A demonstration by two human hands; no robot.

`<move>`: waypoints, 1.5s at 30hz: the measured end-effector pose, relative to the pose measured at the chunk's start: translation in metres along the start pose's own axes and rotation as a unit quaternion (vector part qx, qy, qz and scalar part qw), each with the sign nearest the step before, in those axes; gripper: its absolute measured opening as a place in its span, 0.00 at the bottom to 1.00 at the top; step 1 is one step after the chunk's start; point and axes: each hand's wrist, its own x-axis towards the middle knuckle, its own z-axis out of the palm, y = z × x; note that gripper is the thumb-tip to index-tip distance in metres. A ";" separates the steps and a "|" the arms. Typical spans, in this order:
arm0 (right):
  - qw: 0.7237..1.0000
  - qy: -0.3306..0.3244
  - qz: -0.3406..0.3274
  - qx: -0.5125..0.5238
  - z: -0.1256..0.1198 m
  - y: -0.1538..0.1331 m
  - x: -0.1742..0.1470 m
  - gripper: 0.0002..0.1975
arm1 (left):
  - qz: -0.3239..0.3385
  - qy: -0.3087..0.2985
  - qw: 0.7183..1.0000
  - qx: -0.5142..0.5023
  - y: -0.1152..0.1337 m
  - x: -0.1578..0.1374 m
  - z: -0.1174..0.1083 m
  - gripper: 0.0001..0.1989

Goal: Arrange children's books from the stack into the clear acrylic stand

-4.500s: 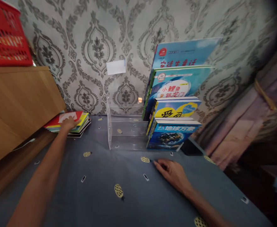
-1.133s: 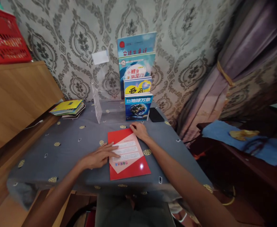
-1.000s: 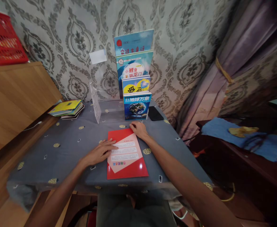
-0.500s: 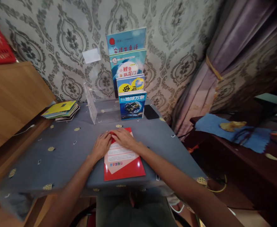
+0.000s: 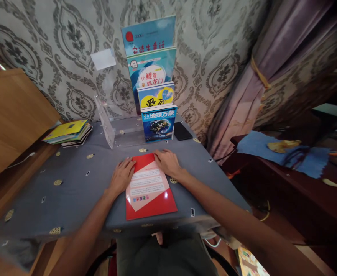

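A red book (image 5: 149, 184) lies on the table, its pink-and-white text panel facing up and the printing upside down to me. My left hand (image 5: 122, 175) rests along its upper left edge, fingers stretched out with the tips on the cover. At the upper right corner, my right hand (image 5: 168, 163) lies with its fingers extended over the edge; its thumb is partly hidden. Both hands touch the book without visibly lifting it. Beyond them, a blue book with a globe picture (image 5: 159, 124) stands in front of several taller upright books in a clear stand (image 5: 106, 124).
Left of the stand is a pile of thin books (image 5: 67, 132) beside a wooden cabinet (image 5: 15, 111). A black phone (image 5: 182, 131) lies right of the upright books. Patterned wallpaper backs the table; a tied curtain (image 5: 244, 96) hangs at right, near a blue cloth (image 5: 260, 147).
My hands have moved apart from the middle of the book's top edge, the right one to the upper right corner. The view has shifted slightly; the book stays flat.
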 end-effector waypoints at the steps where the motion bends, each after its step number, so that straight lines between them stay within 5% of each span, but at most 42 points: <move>1: 1.000 0.004 0.018 0.003 -0.001 0.002 0.001 0.15 | -0.010 0.001 1.000 0.002 0.001 0.000 -0.001 0.18; 7: 0.993 0.010 0.070 0.091 0.000 0.012 0.010 0.15 | -0.035 -0.001 0.999 0.015 0.005 0.000 -0.006 0.18; 19: 0.939 0.026 0.057 0.339 0.011 0.046 0.036 0.13 | 0.003 -0.049 0.994 0.096 0.016 0.019 -0.021 0.18; 31: 0.942 0.045 0.027 0.331 0.002 0.043 0.032 0.14 | 0.126 -0.056 0.990 0.010 0.055 0.054 0.013 0.21; 39: 0.947 0.057 0.027 0.314 0.005 0.044 0.033 0.13 | 0.125 -0.071 0.990 0.007 0.057 0.055 0.012 0.22; 45: 0.939 0.058 0.021 0.338 0.010 0.046 0.034 0.13 | 0.165 -0.152 0.974 -0.022 0.053 0.047 0.003 0.23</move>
